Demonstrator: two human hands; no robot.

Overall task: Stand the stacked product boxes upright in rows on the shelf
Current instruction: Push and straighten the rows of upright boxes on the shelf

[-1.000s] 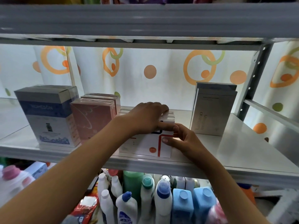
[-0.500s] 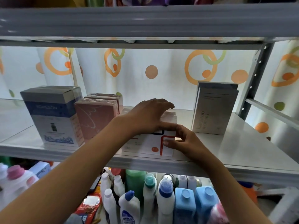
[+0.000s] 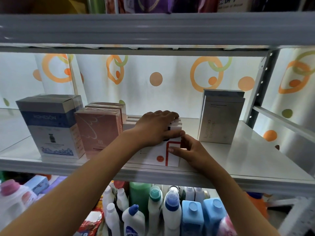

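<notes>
White boxes [image 3: 159, 155], red line on the front, stand in a row at the shelf [image 3: 238, 169] front edge, middle. Your left hand [image 3: 156, 127] lies curled over their tops; right hand [image 3: 189, 150] pinches the front box's right corner. Squaring step, I judge; next, press flush. Blue box [image 3: 49, 126], left, reads "ROMESON".
</notes>
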